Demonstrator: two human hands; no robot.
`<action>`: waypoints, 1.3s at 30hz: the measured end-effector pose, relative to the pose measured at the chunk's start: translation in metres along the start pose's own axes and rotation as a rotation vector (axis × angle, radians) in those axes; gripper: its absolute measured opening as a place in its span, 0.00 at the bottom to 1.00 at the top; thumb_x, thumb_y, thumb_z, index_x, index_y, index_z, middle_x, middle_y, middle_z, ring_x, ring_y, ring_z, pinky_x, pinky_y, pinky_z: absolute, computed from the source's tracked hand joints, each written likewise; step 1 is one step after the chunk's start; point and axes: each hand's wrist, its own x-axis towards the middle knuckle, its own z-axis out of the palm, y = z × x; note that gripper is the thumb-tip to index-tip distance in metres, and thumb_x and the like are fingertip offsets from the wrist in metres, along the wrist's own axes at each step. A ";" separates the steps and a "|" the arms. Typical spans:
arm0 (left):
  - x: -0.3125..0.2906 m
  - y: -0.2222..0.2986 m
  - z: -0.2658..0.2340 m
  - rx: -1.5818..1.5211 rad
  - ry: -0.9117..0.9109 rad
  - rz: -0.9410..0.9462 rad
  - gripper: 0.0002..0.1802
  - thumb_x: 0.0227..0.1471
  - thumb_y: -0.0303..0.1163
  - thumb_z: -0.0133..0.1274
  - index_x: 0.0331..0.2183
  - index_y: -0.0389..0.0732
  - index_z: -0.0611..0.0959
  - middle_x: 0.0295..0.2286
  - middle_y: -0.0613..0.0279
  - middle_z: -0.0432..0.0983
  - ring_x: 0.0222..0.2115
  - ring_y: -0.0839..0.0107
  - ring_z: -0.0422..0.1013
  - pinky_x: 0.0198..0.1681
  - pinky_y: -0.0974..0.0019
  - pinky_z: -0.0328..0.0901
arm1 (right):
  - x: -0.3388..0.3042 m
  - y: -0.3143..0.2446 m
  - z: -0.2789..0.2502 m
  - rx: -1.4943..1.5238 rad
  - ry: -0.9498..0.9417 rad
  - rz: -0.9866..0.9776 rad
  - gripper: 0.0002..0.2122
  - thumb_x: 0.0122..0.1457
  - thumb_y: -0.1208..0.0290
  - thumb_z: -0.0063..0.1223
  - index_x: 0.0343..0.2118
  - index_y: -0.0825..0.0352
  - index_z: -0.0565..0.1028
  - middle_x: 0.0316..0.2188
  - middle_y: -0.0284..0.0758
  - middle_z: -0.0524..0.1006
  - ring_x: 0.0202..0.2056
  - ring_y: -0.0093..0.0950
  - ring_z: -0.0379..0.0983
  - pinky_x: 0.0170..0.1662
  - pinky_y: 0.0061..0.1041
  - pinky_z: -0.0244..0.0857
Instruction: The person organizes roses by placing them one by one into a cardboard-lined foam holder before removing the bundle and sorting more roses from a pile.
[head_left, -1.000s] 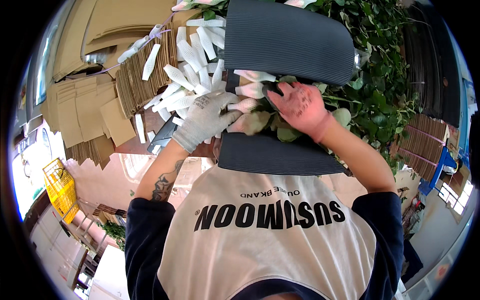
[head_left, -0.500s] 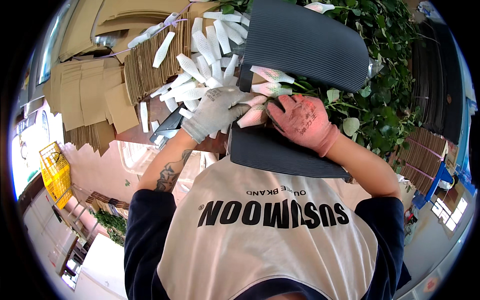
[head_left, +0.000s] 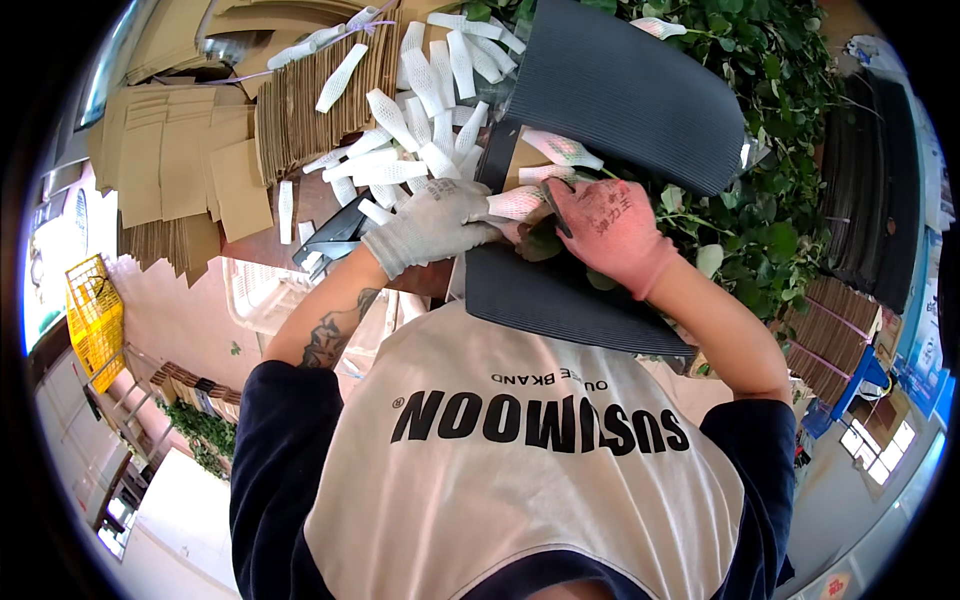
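Note:
My left hand, in a grey knit glove, grips a flower bud in a white net sleeve. My right hand, in a pink glove, is closed over a bunch of leafy green stems right beside it. Both hands meet over a dark ribbed sheet that curls up behind the bunch. Two more netted buds lie on the sheet just past my fingers. The heads of the bunch are mostly hidden under my hands.
A heap of loose white net sleeves lies beyond my left hand. Flat cardboard stacks fill the left. A black hand tool rests by my left wrist. Green foliage crowds the right. A yellow crate stands far left.
The bunch of pale buds that lay open under my flat right hand is now covered as both hands close together over it. My left hand has taken one netted bud.

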 end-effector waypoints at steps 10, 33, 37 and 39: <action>-0.007 0.012 -0.014 -0.029 0.083 0.055 0.13 0.48 0.36 0.53 0.36 0.43 0.81 0.32 0.55 0.75 0.36 0.58 0.73 0.41 0.58 0.66 | -0.004 -0.010 0.008 0.006 -0.002 -0.060 0.14 0.51 0.70 0.47 0.42 0.61 0.73 0.32 0.34 0.73 0.30 0.32 0.73 0.31 0.30 0.67; 0.007 0.047 -0.018 0.275 0.030 0.035 0.22 0.50 0.38 0.53 0.48 0.45 0.78 0.48 0.61 0.73 0.38 0.61 0.74 0.39 0.62 0.69 | -0.039 0.035 -0.114 0.528 0.543 0.728 0.18 0.48 0.85 0.50 0.43 0.67 0.76 0.36 0.37 0.79 0.35 0.27 0.77 0.40 0.24 0.71; 0.007 0.047 -0.017 0.279 0.056 0.058 0.22 0.48 0.36 0.55 0.47 0.45 0.78 0.47 0.62 0.73 0.38 0.61 0.75 0.39 0.62 0.69 | -0.042 0.030 -0.130 0.399 0.181 0.588 0.16 0.49 0.80 0.53 0.44 0.68 0.75 0.41 0.37 0.77 0.39 0.28 0.76 0.41 0.28 0.70; 0.008 0.051 -0.020 0.312 0.032 0.031 0.21 0.47 0.35 0.56 0.46 0.45 0.79 0.47 0.62 0.73 0.38 0.61 0.75 0.39 0.62 0.69 | -0.037 0.020 -0.105 0.272 -0.004 0.426 0.18 0.49 0.73 0.55 0.46 0.65 0.73 0.44 0.37 0.76 0.43 0.29 0.74 0.42 0.28 0.68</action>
